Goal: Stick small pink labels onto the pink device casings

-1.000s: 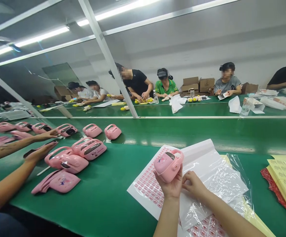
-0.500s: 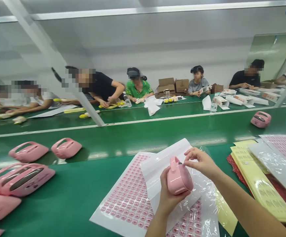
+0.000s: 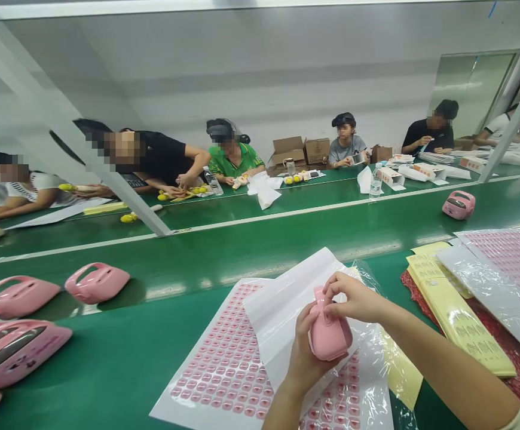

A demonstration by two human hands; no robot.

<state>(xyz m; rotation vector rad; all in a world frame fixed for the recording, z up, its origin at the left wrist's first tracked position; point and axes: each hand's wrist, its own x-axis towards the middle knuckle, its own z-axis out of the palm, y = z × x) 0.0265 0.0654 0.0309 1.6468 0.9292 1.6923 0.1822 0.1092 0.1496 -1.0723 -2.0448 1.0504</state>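
My left hand (image 3: 303, 355) with fingers wrapped around a rounded pink plastic case (image 3: 330, 335), my right hand (image 3: 354, 298) with fingertips bent against its top, the case above white sheets of pink stickers (image 3: 224, 364).

Clearance: bare green tabletop (image 3: 121, 364) left of the sticker sheet (image 3: 224, 358); yellow sheets (image 3: 461, 316) obstruct the right.

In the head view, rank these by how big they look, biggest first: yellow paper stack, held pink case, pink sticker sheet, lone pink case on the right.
1. Sticker sheet, partly covered
2. Yellow paper stack
3. Held pink case
4. Lone pink case
It sits farther off, so the cases' real sizes can't be ranked.
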